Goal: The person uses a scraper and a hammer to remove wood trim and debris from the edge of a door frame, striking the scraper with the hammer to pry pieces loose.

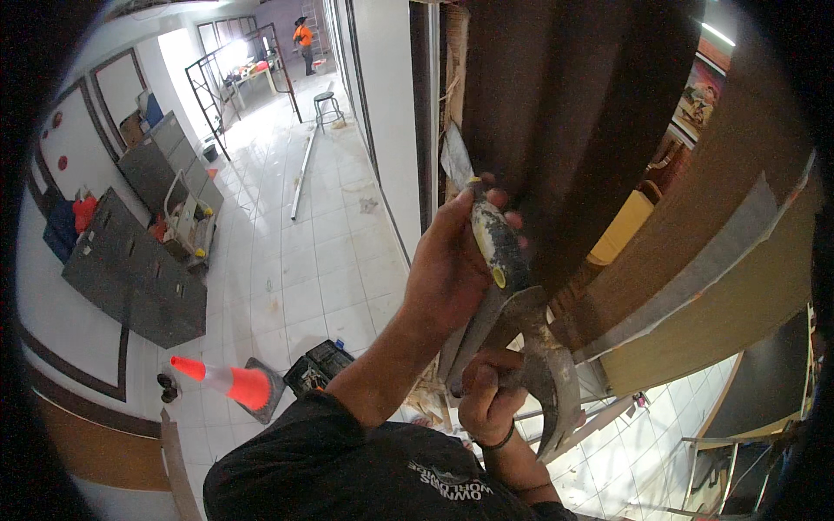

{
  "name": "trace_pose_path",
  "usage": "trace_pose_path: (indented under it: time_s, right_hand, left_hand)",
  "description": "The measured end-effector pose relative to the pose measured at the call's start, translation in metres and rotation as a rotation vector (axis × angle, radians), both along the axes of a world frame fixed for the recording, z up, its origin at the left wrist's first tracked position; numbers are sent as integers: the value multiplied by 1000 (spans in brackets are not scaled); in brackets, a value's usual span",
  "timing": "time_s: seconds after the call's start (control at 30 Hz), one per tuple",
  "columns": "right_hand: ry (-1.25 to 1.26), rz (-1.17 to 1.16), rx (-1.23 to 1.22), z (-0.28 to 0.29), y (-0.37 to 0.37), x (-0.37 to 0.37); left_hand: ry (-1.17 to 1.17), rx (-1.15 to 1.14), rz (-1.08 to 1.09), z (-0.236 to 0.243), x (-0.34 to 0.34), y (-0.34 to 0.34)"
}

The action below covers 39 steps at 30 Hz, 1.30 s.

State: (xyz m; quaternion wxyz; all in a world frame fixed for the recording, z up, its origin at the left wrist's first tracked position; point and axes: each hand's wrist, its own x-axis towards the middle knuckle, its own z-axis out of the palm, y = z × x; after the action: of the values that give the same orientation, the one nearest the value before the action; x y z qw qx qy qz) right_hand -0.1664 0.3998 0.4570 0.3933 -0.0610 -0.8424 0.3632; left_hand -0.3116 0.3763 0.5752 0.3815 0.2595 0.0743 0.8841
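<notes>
My left hand (452, 265) is closed around the worn, paint-flecked black and yellow handle of a putty knife (499, 239). The knife points upward, and its flat metal blade (454, 158) meets the rough wooden edge of a frame (455, 74) beside a dark brown panel (556, 104). Lower down, my right hand (491, 395) grips a claw hammer (556, 373) by its handle. The hammer's striking face is close to the butt of the knife handle; whether they touch, I cannot tell. A dark band circles my right wrist.
An orange and white traffic cone (248, 386) and an open toolbox (320, 365) stand on the tiled floor at left. Grey cabinets (139, 269) line the left wall. Farther off are a stool (328, 108), scaffolding (230, 104) and a person in orange (303, 39).
</notes>
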Motion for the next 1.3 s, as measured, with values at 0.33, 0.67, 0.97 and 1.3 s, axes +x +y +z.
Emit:
trace_pose_path:
  time_s: [0.33, 0.67, 0.97, 1.3]
  right_hand:
    - [26, 121, -191, -17, 9, 6]
    - [44, 295, -324, -27, 8, 7]
    - [32, 487, -512, -14, 16, 12]
    - [-182, 388, -22, -24, 23, 26]
  left_hand:
    - [35, 62, 179, -1, 13, 14]
    - [153, -1, 794, 45, 9, -25]
    - [393, -527, 1041, 18, -46, -11]
    - [636, -768, 1556, 54, -67, 1]
